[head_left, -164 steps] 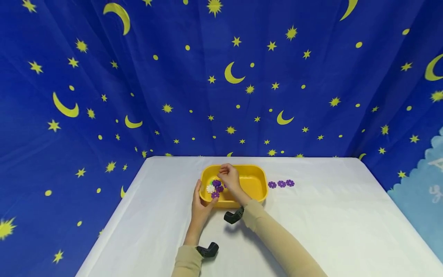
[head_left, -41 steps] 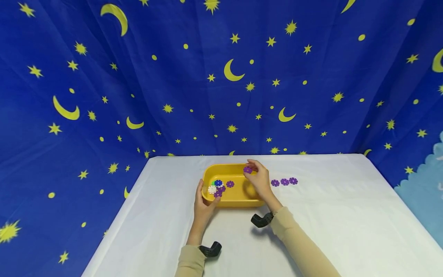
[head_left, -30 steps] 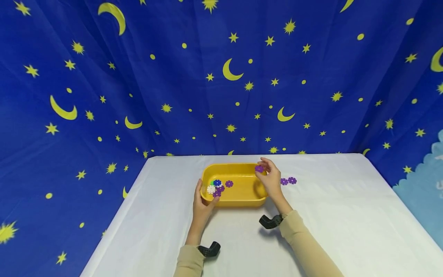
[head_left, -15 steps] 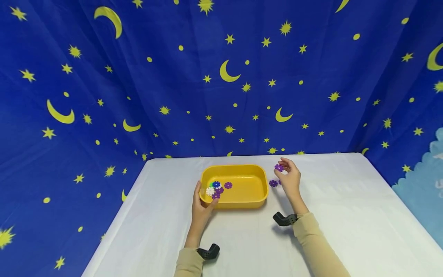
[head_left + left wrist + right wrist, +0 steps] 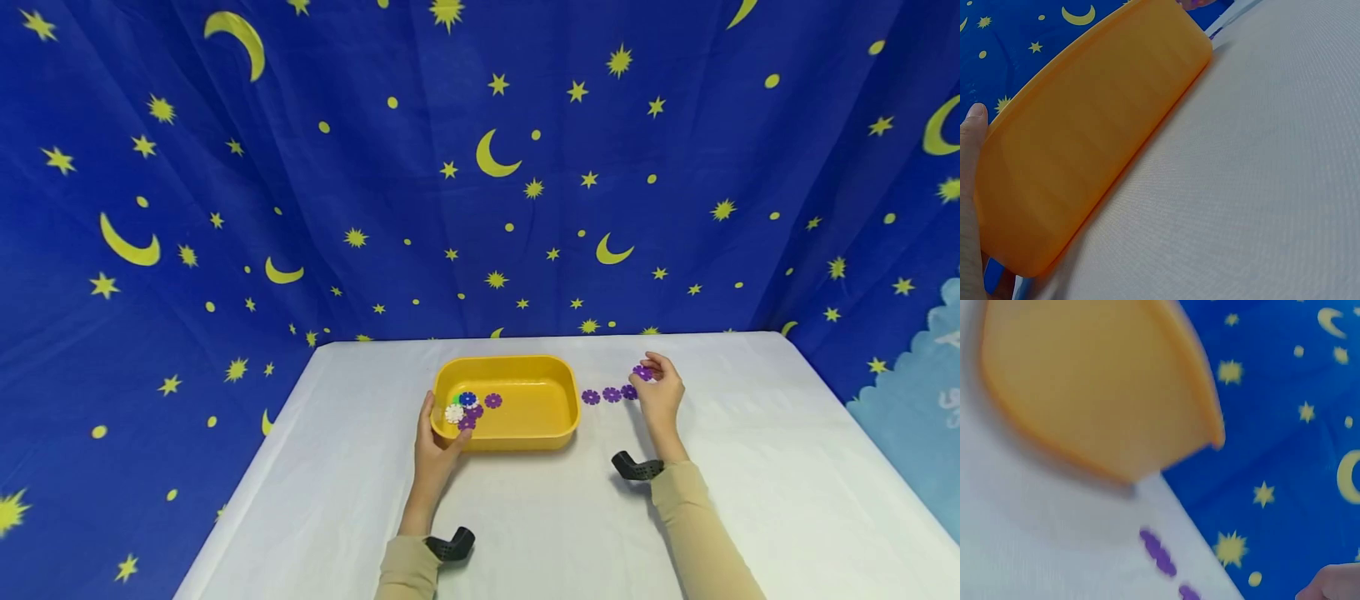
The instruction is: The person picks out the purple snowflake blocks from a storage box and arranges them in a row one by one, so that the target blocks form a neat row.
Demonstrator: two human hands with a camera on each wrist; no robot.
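My left hand (image 5: pixel 437 457) holds the left end of a yellow plastic tub (image 5: pixel 536 444), thumb by the front rim and fingers along the left side. Inside, at its left, lie a white snowflake disc (image 5: pixel 453 413), a blue snowflake disc (image 5: pixel 468 399), a bit of green and several purple ones. Between thumb and fingertips, my right hand (image 5: pixel 662 400) pinches a purple snowflake disc (image 5: pixel 642 372) above the cloth. Just below it, a row of purple discs (image 5: pixel 612 395) lies right of the tub. In the right wrist view only part of the right hand (image 5: pixel 1335 584) shows.
White cloth (image 5: pixel 525 525) covers the table. Blue fabric (image 5: pixel 420 208) with yellow moons and stars hangs behind and at the sides. A light-blue patch (image 5: pixel 918 408) shows at the far right. Each wrist carries a black camera mount (image 5: pixel 636 467).
My right hand has carried a purple snowflake disc out of the tub and rightward, past the row on the cloth. The left hand stays on the tub.
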